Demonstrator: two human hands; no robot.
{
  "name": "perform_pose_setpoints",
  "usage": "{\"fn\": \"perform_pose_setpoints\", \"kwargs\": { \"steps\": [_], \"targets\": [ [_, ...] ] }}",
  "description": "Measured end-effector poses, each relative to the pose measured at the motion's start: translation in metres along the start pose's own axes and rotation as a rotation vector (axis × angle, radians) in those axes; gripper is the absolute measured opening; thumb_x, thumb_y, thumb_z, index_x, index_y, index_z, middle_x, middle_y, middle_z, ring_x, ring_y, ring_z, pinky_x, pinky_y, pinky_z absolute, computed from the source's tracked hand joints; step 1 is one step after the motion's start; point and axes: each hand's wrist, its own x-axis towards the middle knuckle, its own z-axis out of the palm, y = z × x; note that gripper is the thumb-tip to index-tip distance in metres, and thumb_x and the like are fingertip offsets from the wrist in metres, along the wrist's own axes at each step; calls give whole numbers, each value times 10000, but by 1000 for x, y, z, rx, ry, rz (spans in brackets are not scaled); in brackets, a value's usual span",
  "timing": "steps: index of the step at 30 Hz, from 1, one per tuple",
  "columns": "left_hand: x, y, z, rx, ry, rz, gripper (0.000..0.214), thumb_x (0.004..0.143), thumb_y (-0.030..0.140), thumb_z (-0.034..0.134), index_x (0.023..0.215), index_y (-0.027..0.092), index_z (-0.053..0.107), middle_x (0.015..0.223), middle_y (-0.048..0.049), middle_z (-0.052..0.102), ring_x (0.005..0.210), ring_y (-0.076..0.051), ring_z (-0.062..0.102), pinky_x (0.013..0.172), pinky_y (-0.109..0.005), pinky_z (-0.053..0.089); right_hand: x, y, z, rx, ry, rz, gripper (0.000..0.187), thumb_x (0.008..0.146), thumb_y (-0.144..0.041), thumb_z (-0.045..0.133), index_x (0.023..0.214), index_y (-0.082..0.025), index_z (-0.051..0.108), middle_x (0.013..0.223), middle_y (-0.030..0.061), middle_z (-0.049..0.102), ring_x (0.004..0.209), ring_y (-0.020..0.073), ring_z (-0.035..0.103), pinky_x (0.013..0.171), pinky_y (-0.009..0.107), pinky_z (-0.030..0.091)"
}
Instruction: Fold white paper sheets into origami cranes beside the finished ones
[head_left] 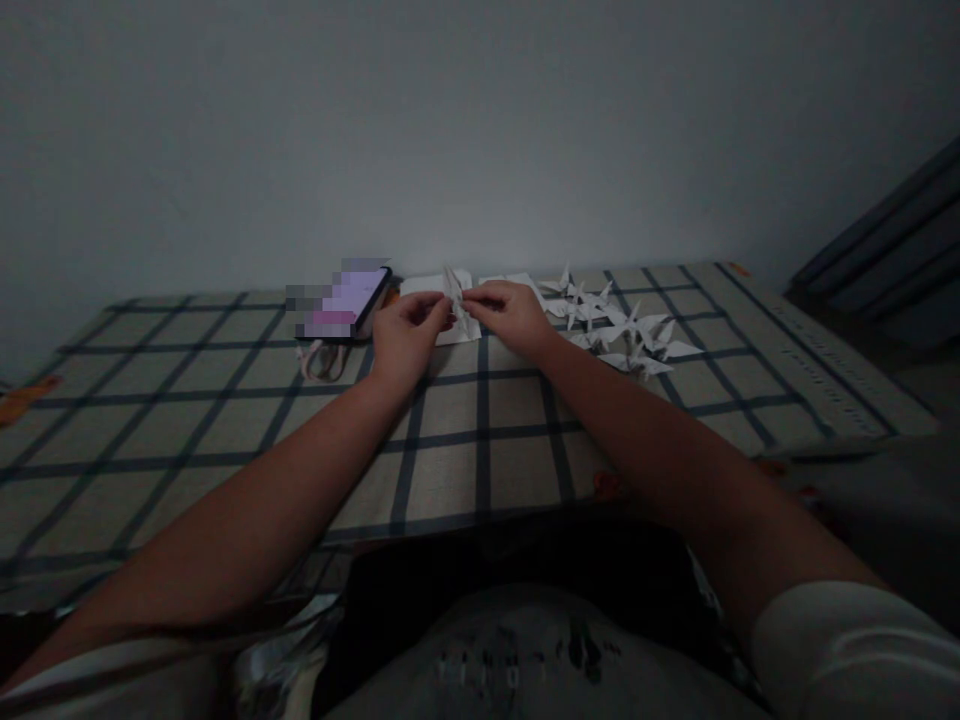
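Observation:
Between my two hands is a folded piece of white paper (458, 308), narrow and pointed at its upper end. My left hand (409, 328) pinches it from the left with thumb and fingers. From the right, the fingertips of my right hand (511, 311) close on the same paper. White paper sheets (424, 284) lie flat beneath and behind the hands. Just right of my right hand rests a group of several folded paper cranes (637, 335), their wings and points sticking up.
A lit phone (351, 300) leans tilted to the left of my left hand, with a pale looped strap (322, 360) in front. A checked cloth (480, 460) covers the table, which meets a grey wall (480, 130). Dark draped fabric (892, 235) hangs at far right.

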Motion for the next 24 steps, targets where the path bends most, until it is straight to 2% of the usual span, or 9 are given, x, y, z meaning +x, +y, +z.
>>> {"fn": "perform_pose_setpoints", "kwargs": {
  "steps": [5,7,10,12,17,21,24],
  "targets": [
    [3,-2,0,-41,-6,12,399,797,261,719,1185,224,635,730,23,695,617,-117,678,646,-242,606,-1,6,6,147,-13,60,430,902,-244,591,1325,-178,622,912,34,713,786,133,634,753,271,523],
    [3,-2,0,-36,-14,16,413,797,243,707,1199,246,614,708,40,666,593,-111,659,622,-234,601,-1,4,6,145,-33,57,390,904,-236,574,1285,-181,635,936,40,711,828,138,639,764,268,524],
    [4,-4,0,-22,-62,-10,200,816,273,673,1009,223,670,731,20,650,596,-108,647,597,-233,599,-1,-3,1,68,-67,40,239,896,-233,570,1067,-180,730,1015,66,722,960,166,647,840,291,528],
    [4,-4,0,-37,-71,-54,123,820,294,656,896,203,687,771,-3,658,618,-110,648,600,-237,602,-2,-7,-2,33,-80,41,229,882,-210,570,1014,-187,756,1036,71,729,995,175,648,873,306,528],
    [4,0,0,-135,-76,-162,215,774,308,668,947,195,725,931,-48,710,798,-156,688,681,-285,627,-2,-11,-4,71,-76,84,286,850,-170,597,1077,-202,767,1059,67,730,1017,176,649,880,313,539],
    [3,0,0,-162,-122,-155,314,739,335,729,1018,190,733,1016,-63,733,849,-163,696,716,-298,628,-1,-10,-6,103,-63,113,235,857,-242,664,1057,-196,779,1067,70,734,1025,172,654,934,321,522],
    [3,-1,0,-165,-147,-147,344,707,348,785,1007,188,737,988,-58,743,834,-154,693,716,-285,625,1,-9,-6,128,-49,151,207,855,-263,688,1020,-183,784,1059,73,745,1010,169,668,944,323,514]
  ]
}}
